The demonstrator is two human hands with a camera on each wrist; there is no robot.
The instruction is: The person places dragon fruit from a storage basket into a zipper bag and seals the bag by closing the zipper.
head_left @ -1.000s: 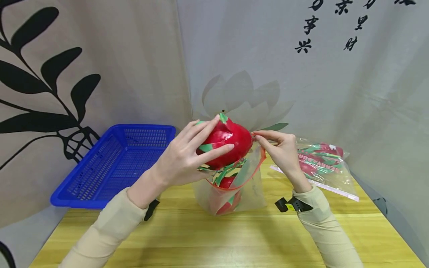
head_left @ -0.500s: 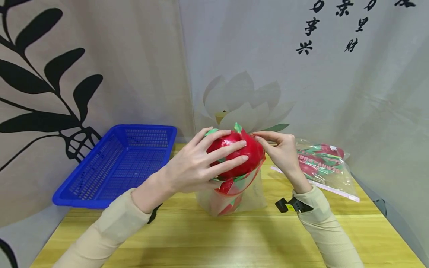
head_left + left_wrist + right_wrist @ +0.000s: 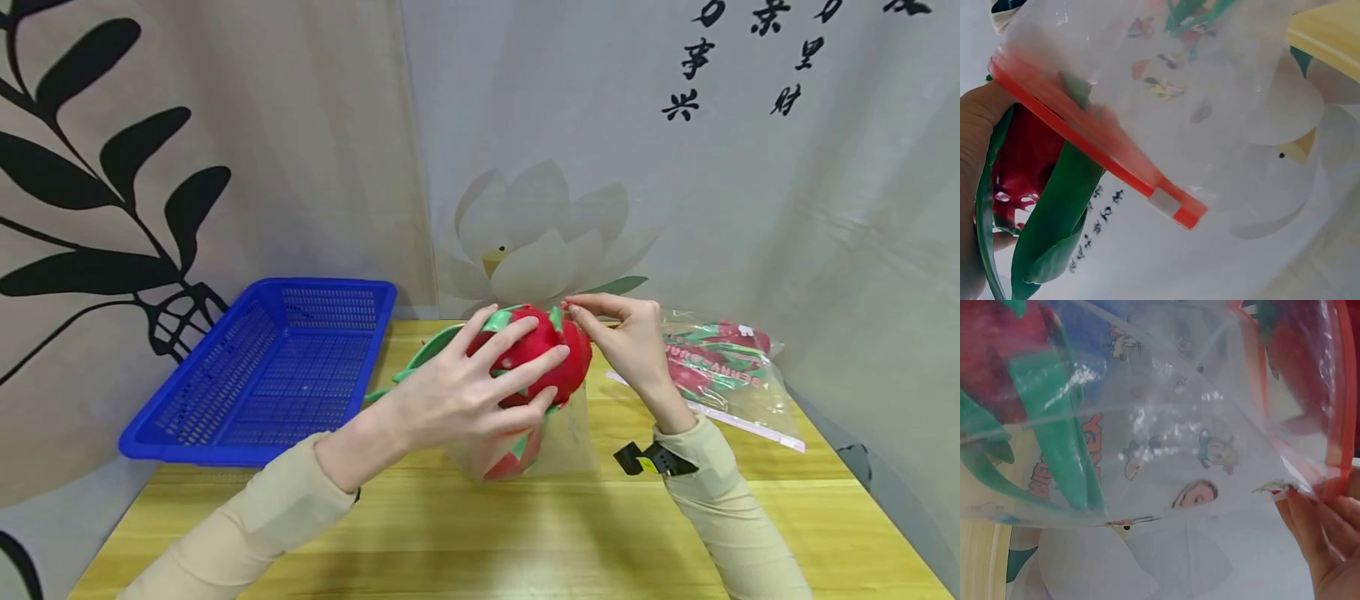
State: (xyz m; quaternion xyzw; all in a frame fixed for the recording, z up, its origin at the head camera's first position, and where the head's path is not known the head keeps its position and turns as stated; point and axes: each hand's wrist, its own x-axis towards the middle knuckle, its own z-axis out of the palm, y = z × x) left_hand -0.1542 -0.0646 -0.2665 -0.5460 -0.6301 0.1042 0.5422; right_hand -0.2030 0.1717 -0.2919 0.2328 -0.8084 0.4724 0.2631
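Note:
My left hand (image 3: 468, 379) grips a glossy red artificial dragon fruit (image 3: 576, 354) with green leaf tips, fingers spread over its near side. The fruit sits at the mouth of a clear zip bag (image 3: 570, 442) printed with small cartoon figures. In the left wrist view, long green leaves (image 3: 1063, 206) trail out beside the bag's orange-red zip strip (image 3: 1085, 147), which carries a white slider (image 3: 1165, 202). My right hand (image 3: 630, 337) pinches the bag's right rim between thumb and fingertips. Another red and green dragon fruit (image 3: 1004, 356) shows through the film in the right wrist view.
A blue plastic basket (image 3: 258, 454) stands at the left on the wooden table (image 3: 480, 542). At the right lies another clear bag (image 3: 731, 387) with red and green contents and a pale zip strip. A printed curtain (image 3: 322, 167) hangs close behind.
My left hand has lowered the dragon fruit and shifted it right, into the bag's mouth. Its green leaves now show left of the hand. The right hand keeps its pinch in place.

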